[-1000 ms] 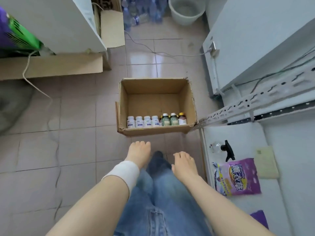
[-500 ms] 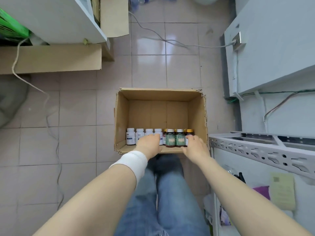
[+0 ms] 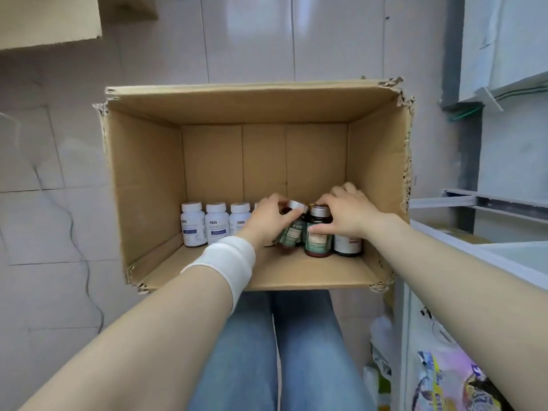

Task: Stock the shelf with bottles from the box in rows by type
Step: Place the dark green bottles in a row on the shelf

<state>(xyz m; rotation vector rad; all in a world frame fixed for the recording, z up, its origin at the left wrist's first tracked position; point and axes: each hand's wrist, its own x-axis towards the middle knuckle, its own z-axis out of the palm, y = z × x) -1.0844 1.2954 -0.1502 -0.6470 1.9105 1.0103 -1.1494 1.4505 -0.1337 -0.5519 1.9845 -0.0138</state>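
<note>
An open cardboard box [image 3: 148,179] lies on the tiled floor with a row of bottles along its near side. Three white bottles [image 3: 217,223] stand at the left of the row; a fourth is hidden behind my left hand. My left hand [image 3: 268,216] grips a dark green-labelled bottle [image 3: 292,232] with a silver cap, tilted to the left. My right hand [image 3: 344,212] grips the upright green-labelled bottle [image 3: 318,240] beside it. A brown bottle [image 3: 347,246] with a white label stands at the right end, under my right wrist.
A grey metal shelf unit [image 3: 480,203] stands to the right of the box, with a purple packet [image 3: 456,381] on a lower level. My legs in jeans [image 3: 275,351] are below the box. A flat piece of cardboard [image 3: 50,19] lies at the top left.
The view has come closer to the box. Both hands reached from my knees into the box and took hold of the two green-labelled bottles; the left one is now tilted.
</note>
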